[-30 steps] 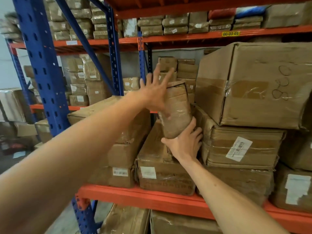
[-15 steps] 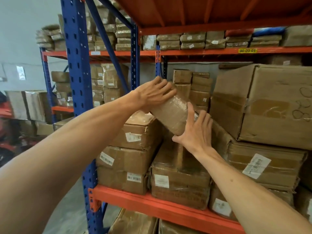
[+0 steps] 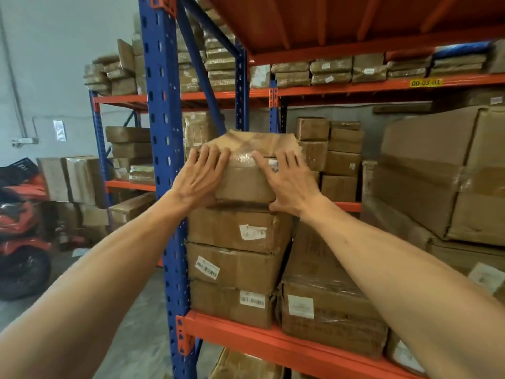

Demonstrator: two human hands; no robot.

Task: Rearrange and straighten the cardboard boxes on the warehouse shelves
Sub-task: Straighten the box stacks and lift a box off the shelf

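Observation:
A small taped cardboard box lies flat on top of a stack of three labelled boxes at the left end of the orange shelf. My left hand grips the small box's left front corner, fingers over its top edge. My right hand holds its right front corner the same way, thumb under the bottom edge. A lower taped box sits to the right of the stack.
A blue upright post stands just left of the stack. Big cartons fill the shelf's right side, smaller boxes the back. An orange deck hangs overhead. Red machinery stands on the floor at left.
The small box has gone from upright between the stacks, through a tilt, to lying flat on the left stack. Both hands shifted left with it and now grip its front corners.

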